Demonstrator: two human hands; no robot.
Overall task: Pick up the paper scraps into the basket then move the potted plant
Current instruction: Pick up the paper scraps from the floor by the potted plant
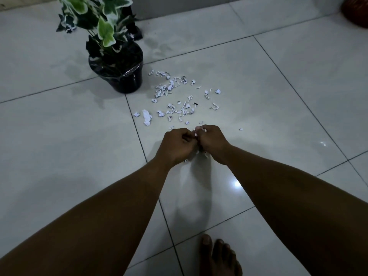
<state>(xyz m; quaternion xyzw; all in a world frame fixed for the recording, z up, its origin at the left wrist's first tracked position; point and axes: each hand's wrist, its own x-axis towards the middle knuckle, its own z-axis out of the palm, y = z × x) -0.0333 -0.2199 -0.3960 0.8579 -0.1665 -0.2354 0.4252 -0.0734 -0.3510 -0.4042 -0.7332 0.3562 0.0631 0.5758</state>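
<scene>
- The tiled floor [278, 96] carries everything before you.
- The potted plant [117, 64] stands upright at far left, just beside the scatter.
- Your left hand [176, 145] and right hand [212, 143] meet knuckle to knuckle above the floor, fingers curled round a clump of scraps between them.
- Paper scraps [179, 96] lie loose beyond your hands.
- A basket edge [356, 10] shows at the top right corner.

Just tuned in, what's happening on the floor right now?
A person crouches over a tiled floor, both hands together: left hand and right hand curl around gathered paper scraps. Many more scraps lie scattered beside the potted plant, which stands untouched. A basket edge shows at the far right.
</scene>
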